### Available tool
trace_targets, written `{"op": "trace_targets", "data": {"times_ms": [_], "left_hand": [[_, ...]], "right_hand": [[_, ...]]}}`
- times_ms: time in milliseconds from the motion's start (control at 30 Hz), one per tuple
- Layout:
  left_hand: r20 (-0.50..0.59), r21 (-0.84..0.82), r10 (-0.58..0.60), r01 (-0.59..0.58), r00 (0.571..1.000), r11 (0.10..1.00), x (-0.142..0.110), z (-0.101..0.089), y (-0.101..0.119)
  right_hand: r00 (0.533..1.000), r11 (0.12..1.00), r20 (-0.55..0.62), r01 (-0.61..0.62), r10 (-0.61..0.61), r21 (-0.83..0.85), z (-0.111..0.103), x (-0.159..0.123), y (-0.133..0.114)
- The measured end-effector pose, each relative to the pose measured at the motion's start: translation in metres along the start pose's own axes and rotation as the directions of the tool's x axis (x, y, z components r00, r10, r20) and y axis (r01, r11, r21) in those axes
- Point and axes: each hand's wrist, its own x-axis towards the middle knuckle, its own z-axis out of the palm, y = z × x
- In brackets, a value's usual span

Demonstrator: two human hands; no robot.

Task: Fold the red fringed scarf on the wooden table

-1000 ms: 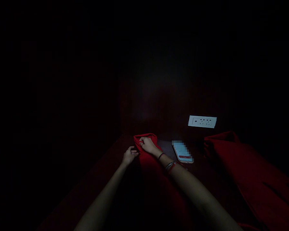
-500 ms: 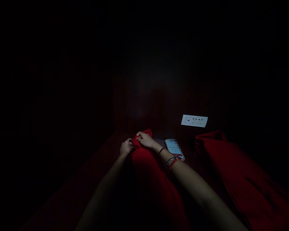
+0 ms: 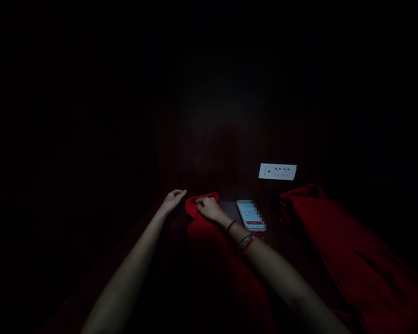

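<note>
The scene is very dark. A long red cloth (image 3: 212, 241) lies on a dark surface and runs away from me. My right hand (image 3: 209, 207) rests on the cloth's far end with its fingers curled over the fabric; bracelets circle that wrist. My left hand (image 3: 173, 199) is just left of the cloth's far corner, fingers stretched out and holding nothing.
A lit phone (image 3: 251, 215) lies to the right of my right hand. A white wall socket (image 3: 277, 171) sits on the dark back wall above it. A second red cloth (image 3: 341, 246) is heaped at the right. Everything else is in darkness.
My left hand has let go of the cloth's end and moved up and to the left, opening its fingers. My right hand stays on the cloth.
</note>
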Motion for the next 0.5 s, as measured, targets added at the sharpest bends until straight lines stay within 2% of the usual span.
{"op": "trace_targets", "data": {"times_ms": [100, 167, 233, 300, 400, 500], "left_hand": [[0.012, 0.207, 0.099, -0.099, 0.995, 0.973, -0.007, 0.011, 0.016], [0.036, 0.406, 0.13, -0.133, 0.991, 0.904, -0.012, 0.019, 0.025], [0.035, 0.545, 0.102, -0.104, 0.994, 0.832, -0.017, 0.025, 0.032], [0.006, 0.614, 0.068, -0.058, 0.998, 0.787, -0.019, 0.028, 0.037], [-0.049, 0.65, 0.103, -0.046, 0.993, 0.759, -0.019, 0.029, 0.038], [-0.145, 0.64, 0.137, -0.013, 0.98, 0.768, -0.016, 0.025, 0.035]], "right_hand": [[0.985, 0.991, -0.107, -0.132, 0.134, 0.02, -0.02, -0.005, 0.016], [0.948, 0.96, -0.153, -0.281, 0.28, 0.015, -0.03, -0.005, 0.03], [0.904, 0.913, -0.142, -0.409, 0.404, -0.006, -0.032, -0.002, 0.043], [0.865, 0.867, -0.091, -0.498, 0.494, -0.027, -0.027, 0.005, 0.053], [0.807, 0.807, -0.005, -0.591, 0.591, -0.027, -0.012, 0.018, 0.06], [0.779, 0.779, 0.025, -0.625, 0.626, -0.04, 0.0, 0.03, 0.059]]}}
